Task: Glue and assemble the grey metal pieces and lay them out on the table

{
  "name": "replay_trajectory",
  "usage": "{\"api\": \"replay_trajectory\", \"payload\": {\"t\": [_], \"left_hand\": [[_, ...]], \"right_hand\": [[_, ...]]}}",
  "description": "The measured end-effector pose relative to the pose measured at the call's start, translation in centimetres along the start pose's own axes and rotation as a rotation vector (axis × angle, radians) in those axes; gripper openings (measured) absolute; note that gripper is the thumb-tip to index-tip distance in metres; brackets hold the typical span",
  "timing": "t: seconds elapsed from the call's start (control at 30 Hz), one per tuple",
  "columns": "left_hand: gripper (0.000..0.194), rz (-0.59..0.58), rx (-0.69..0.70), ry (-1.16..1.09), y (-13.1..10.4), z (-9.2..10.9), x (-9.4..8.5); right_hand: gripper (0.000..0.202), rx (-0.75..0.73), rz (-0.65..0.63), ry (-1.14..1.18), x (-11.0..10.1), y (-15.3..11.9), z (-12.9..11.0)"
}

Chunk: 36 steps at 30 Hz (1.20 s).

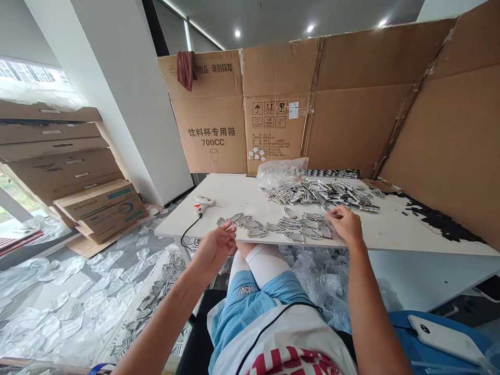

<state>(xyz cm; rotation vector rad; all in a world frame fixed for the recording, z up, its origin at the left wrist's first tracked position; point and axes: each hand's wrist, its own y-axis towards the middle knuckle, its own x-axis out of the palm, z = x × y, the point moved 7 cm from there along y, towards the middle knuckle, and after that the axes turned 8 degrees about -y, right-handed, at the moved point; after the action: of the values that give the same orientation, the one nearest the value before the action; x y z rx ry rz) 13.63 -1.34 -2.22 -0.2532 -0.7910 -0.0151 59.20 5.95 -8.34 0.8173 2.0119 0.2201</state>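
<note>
My left hand (219,245) is at the table's front edge, palm turned up and fingers loosely curled, beside the left end of a loose spread of silvery metal pieces (255,232). Nothing shows in its palm. Farther right, my right hand (346,224) is over the tabletop with thumb and forefinger together, at the right side of the spread. What lies between those fingertips is too small to make out. Behind the spread, a bigger pile of similar metal pieces (320,192) reaches close to my right fingertips.
A white glue gun (203,204) with a black cord lies on the white table (183,216), left. A clear plastic bag (283,172) sits behind the pile. Black strips (449,221) lie at right. Cardboard walls (351,104) enclose the back. Plastic wrap covers the floor.
</note>
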Motion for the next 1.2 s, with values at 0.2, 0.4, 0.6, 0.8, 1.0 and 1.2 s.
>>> {"api": "replay_trajectory", "payload": {"t": [0.2, 0.4, 0.6, 0.8, 1.0, 1.2], "left_hand": [[0.058, -0.014, 0.007, 0.013, -0.1, 0.3, 0.4], [0.057, -0.071, 0.072, 0.079, -0.5, 1.4, 0.1], [0.048, -0.047, 0.105, 0.036, -1.0, 2.0, 0.6], [0.017, -0.064, 0.075, 0.085, -1.4, 1.4, 0.6], [0.019, -0.200, 0.036, 0.124, -1.4, 1.2, 0.7], [0.021, -0.204, -0.032, 0.090, -1.3, 0.9, 0.8]], "right_hand": [[0.033, 0.073, -0.057, -0.142, 3.0, 0.4, 2.4], [0.047, 0.231, -0.017, -0.290, 2.4, 2.5, 5.5], [0.048, 0.215, -0.115, -0.367, 2.3, 3.5, 7.3], [0.054, 0.216, -0.097, -0.409, 2.9, 2.9, 7.2], [0.051, 0.153, -0.070, -0.380, 3.0, 3.1, 6.7], [0.053, 0.096, -0.113, -0.354, 3.7, 3.2, 6.2]]}}
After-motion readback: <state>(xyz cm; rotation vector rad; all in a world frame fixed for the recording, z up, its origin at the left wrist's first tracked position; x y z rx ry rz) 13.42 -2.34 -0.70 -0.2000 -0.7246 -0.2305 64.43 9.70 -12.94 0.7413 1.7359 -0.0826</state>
